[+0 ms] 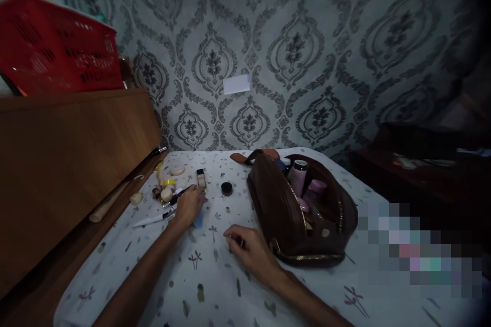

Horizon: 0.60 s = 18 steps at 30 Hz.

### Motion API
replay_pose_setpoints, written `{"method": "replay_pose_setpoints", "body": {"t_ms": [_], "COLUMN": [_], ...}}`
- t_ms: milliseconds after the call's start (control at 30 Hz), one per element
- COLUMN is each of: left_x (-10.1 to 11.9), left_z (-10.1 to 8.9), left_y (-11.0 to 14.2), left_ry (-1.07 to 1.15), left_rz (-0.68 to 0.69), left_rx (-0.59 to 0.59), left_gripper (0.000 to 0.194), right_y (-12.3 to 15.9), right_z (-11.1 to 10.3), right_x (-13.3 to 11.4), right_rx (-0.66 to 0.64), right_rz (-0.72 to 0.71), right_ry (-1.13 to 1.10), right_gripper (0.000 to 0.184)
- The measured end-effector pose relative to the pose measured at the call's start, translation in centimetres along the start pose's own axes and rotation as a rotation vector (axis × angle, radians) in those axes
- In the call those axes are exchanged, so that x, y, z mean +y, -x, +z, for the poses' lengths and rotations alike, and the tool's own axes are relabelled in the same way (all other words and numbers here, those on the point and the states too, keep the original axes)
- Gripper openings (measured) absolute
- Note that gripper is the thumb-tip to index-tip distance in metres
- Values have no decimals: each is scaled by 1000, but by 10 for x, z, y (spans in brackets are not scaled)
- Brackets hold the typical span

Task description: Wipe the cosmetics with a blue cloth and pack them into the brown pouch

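Observation:
My left hand (190, 208) reaches low over the bed-like surface, its fingers stretched forward beside small cosmetics. A blue item (198, 220) shows partly under it. Next to it lie a white pen-like tube (150, 220), a cream-coloured round piece (166, 194) and a yellow-lidded jar (170, 183). Just beyond my fingertips is a small bottle with a black cap (201, 179). My right hand (249, 251) is curled, thumb towards fingers, in front of a brown toiletry bag (270, 204); whatever it holds, if anything, is hidden. The unzipped bag contains a pink bottle (298, 178) and other containers.
A round black-lidded jar (226, 188) sits between the cosmetics and the bag. On the left, a wooden cabinet (72, 163) carries a red plastic basket (61, 46). Patterned wallpaper (293, 46) covers the wall behind. A dark piece of furniture (383, 179) stands on the right.

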<state>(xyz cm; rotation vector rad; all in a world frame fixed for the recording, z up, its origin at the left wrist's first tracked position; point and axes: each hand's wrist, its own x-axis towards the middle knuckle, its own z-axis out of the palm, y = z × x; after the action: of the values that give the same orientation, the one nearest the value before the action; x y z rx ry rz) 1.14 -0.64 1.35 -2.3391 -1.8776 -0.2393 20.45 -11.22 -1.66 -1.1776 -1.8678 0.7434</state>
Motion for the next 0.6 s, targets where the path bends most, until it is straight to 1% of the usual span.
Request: {"method": "replay_pose_setpoints", "body": {"t_ms": [100,133,167,233,367,433,500,600], "left_x": [-14,-20,-28,-44,-71,-76,-76,-75], "left_z": [-13,-18,-22,-28,-31,-30,-30,-27], "left_y": [-14,-18,-22,-31,-48,-55,-62,-68], "left_ry": [-30,-50,-72,-112,-151,-169,-193,-222], "left_rz": [-69,-97,-130,-186,-234,-263,-307,-350], "left_rx": [-5,-10,-16,-32,-139,-196,-232,-251], "left_gripper": [35,36,38,42,39,35,30,25], "right_y": [-4,-3,-1,2,7,7,7,8], "right_z": [14,17,18,19,16,14,13,11], "right_x": [10,12,14,15,11,10,9,9], "right_rx": [38,63,58,75,126,125,113,92], "right_rz": [132,160,178,200,206,200,197,215], "right_ry": [-180,-218,-249,-267,-229,-217,-204,-161], "right_gripper": [18,17,17,18,20,21,23,23]}}
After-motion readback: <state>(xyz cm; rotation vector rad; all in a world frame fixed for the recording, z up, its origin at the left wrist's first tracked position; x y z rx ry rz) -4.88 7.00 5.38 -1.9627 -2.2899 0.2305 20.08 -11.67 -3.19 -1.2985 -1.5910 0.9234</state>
